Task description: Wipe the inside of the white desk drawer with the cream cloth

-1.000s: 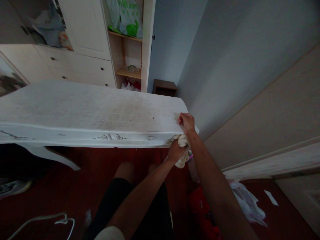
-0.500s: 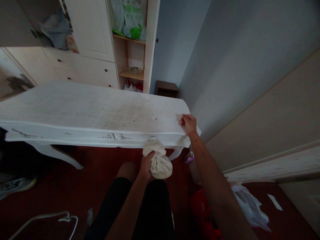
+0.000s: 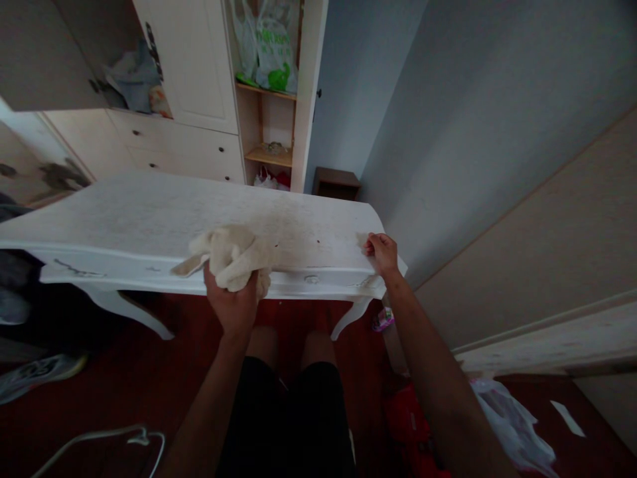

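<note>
My left hand [image 3: 231, 307] is closed round a bunched cream cloth [image 3: 229, 254] and holds it against the front edge of a worn white table [image 3: 149, 219], near its middle. My right hand [image 3: 381, 252] grips the table's front right corner, fingers curled over the edge. The tabletop shows brown smudges and a few dark specks to the right of the cloth. A small round knob [image 3: 312, 279] sits on the front apron between my hands.
A white wardrobe with drawers [image 3: 189, 143] and open shelves holding plastic bags [image 3: 271, 46] stands behind the table. A small brown stool [image 3: 337, 181] is by the grey wall. A white hanger [image 3: 124, 439], a shoe [image 3: 34, 375], a white plastic bag [image 3: 512, 425] and red items lie on the dark red floor.
My left hand swept the cloth leftward along the table's front edge, from the right corner to near the middle, and raised it onto the edge. My right hand stayed at the corner.
</note>
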The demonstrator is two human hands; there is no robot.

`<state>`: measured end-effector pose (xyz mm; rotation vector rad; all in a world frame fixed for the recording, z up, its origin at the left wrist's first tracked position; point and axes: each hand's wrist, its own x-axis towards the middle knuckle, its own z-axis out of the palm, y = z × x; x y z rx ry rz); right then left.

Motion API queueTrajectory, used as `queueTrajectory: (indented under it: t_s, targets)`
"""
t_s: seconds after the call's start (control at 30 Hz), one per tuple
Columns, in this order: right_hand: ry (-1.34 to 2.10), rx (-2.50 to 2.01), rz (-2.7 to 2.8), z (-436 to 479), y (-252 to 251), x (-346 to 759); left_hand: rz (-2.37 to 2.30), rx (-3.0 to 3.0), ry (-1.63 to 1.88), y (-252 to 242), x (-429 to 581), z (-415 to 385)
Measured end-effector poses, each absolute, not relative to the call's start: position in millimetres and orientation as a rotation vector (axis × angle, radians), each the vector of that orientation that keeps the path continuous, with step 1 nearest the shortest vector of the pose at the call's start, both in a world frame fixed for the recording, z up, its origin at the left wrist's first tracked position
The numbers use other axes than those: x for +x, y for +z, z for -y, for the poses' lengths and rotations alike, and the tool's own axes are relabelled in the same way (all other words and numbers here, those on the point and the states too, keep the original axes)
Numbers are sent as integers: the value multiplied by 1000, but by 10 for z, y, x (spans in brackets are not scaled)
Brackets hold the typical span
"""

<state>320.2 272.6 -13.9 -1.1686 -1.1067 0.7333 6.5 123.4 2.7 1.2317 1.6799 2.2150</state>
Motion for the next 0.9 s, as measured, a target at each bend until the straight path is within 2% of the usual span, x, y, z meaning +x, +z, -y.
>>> queueTrajectory:
  t_s: [0.13, 0.27, 0.43, 0.53, 0.73, 0.9]
  targets:
    - [731, -1161, 1106, -2708, -125, 3187, -1687, 1904, 1977, 364, 25, -1704]
    - [748, -1142, 1114, -2694, -106, 3182, -1638, 2165, 1719, 542, 191, -2209]
    - [753, -1158, 1113, -2689, -85, 3191, -1387, 2472, 1117, 359, 541, -2647]
    - [742, -1167, 1123, -2684, -79, 3194, -1406, 2460, 930, 177, 668, -2746]
    - [763, -1147, 1107, -2697, -83, 3188, -1424, 2470, 1089, 88, 463, -2529]
    - [754, -1155, 1128, -2689, -85, 3191, -1549, 1979, 1718, -52, 83, -1892]
